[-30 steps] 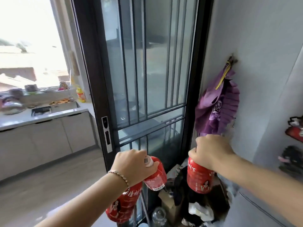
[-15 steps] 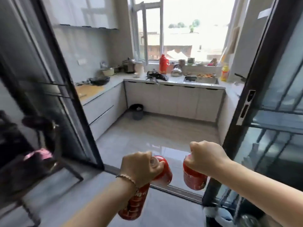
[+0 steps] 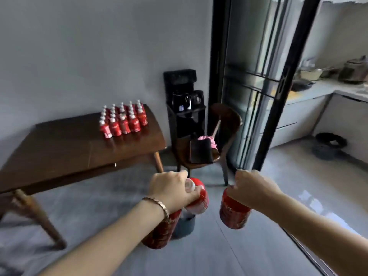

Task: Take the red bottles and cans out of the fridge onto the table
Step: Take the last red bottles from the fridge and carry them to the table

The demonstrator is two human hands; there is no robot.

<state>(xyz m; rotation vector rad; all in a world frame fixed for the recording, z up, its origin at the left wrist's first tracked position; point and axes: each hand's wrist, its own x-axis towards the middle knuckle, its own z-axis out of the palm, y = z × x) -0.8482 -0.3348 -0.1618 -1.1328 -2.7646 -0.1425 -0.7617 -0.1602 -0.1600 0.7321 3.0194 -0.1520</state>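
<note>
Red can (image 3: pixel 233 215) hangs from right hand (image 3: pixel 253 189), fingers clamped on its top; left hand (image 3: pixel 169 188) fingers clamp a red bottle (image 3: pixel 198 199) and another can (image 3: pixel 161 232). Bottles (image 3: pixel 123 121) crowd the wooden counter (image 3: pixel 69 148).

The left-hand red can (image 3: pixel 159 232), red bottle (image 3: pixel 197 200) and right-hand red can (image 3: pixel 233 216) are gripped; bottle rows (image 3: pixel 123 120) stand on table (image 3: pixel 69 148)

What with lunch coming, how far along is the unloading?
Done: a block of red bottles stands on the table. In hand: the left hand grips a bottle and a can, the right hand a second can, all in the air short of the table. Left: setting these three down; the fridge is out of view, so what remains inside cannot be told.
</note>
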